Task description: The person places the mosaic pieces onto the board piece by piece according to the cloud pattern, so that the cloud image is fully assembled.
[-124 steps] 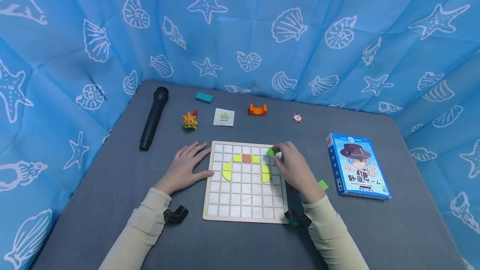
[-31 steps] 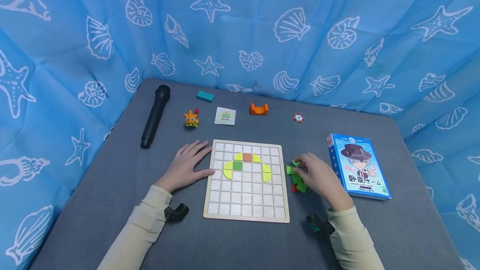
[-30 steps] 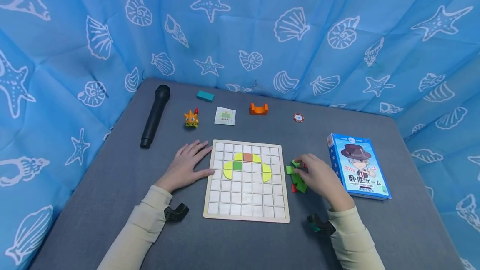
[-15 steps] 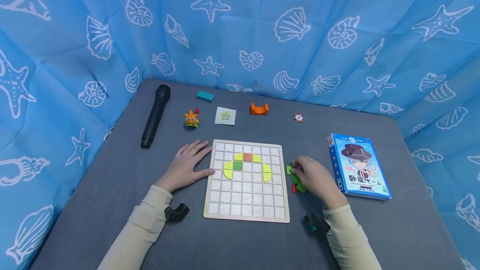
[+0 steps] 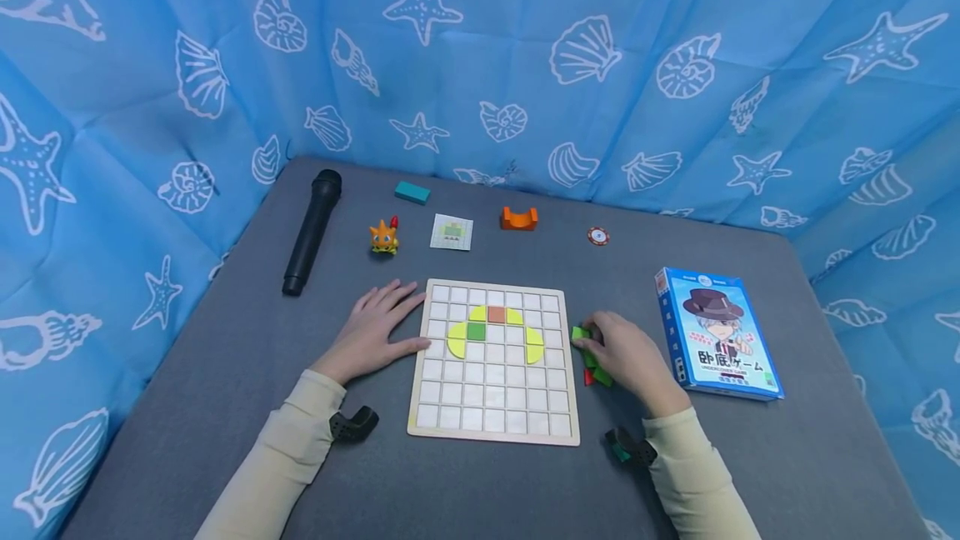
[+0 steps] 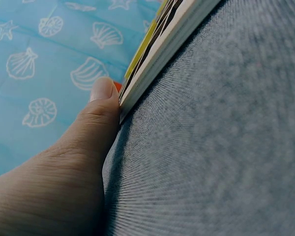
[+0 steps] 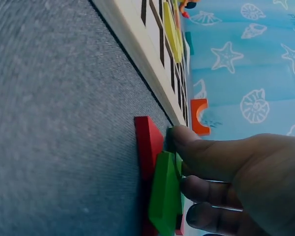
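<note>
The loose pile of small green wooden pieces (image 5: 592, 354), with a red one (image 7: 148, 142) under them, lies on the grey bench (image 5: 465, 482) just right of the wooden grid board (image 5: 492, 438). The right hand (image 5: 628, 357) has come back to it from the board and now bends over the pile, thumb and fingertips (image 7: 187, 139) closing on a green piece; whether that piece has left the bench cannot be told. On the board a dark green square tile (image 5: 476, 331) now sits inside the yellow arc (image 5: 455, 340), below the orange square tile (image 5: 496, 314), where four seconds ago the cell was bare. So one piece is placed and the next is being picked. The left hand (image 5: 372, 332) stays flat and relaxed, thumb (image 6: 99, 110) against the board's left edge, steadying it
</note>
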Demonstrator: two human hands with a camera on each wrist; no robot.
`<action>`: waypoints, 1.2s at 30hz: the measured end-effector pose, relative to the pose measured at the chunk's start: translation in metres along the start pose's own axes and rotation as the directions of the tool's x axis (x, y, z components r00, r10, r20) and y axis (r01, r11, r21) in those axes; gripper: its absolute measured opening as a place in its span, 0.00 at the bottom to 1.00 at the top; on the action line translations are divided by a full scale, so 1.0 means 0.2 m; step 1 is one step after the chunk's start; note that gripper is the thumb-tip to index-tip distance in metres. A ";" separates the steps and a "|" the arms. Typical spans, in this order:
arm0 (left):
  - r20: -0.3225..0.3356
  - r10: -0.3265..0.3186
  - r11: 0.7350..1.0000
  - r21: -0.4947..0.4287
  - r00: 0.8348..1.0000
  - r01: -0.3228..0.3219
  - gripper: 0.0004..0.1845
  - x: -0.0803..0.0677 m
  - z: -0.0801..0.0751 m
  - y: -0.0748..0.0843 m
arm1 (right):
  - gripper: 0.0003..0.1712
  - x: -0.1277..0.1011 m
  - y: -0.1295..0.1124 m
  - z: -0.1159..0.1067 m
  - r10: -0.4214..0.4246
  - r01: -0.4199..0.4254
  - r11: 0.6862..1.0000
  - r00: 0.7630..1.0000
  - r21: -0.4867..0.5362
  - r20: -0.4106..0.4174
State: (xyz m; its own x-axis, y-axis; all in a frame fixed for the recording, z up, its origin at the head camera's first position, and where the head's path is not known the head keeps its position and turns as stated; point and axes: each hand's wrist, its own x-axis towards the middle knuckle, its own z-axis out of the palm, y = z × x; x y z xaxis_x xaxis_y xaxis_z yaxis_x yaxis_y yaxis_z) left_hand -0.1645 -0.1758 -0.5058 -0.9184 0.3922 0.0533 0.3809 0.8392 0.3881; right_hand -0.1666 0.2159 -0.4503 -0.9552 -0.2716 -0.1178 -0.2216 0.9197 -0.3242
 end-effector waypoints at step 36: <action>-0.003 0.010 1.000 -0.005 1.000 -0.010 0.43 0.00 0.00 0.00 | 0.14 -0.07 -0.04 -0.02 -0.064 0.063 0.998 0.997 -0.025 -0.049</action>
State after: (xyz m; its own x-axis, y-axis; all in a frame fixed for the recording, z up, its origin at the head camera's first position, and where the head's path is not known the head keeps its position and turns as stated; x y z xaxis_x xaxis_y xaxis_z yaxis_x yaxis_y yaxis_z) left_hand -0.1650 -0.1765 -0.5064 -0.9148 0.3994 0.0596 0.3893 0.8332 0.3926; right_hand -0.1532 0.2131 -0.4422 -0.9476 -0.3155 -0.0503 -0.2859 0.9076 -0.3074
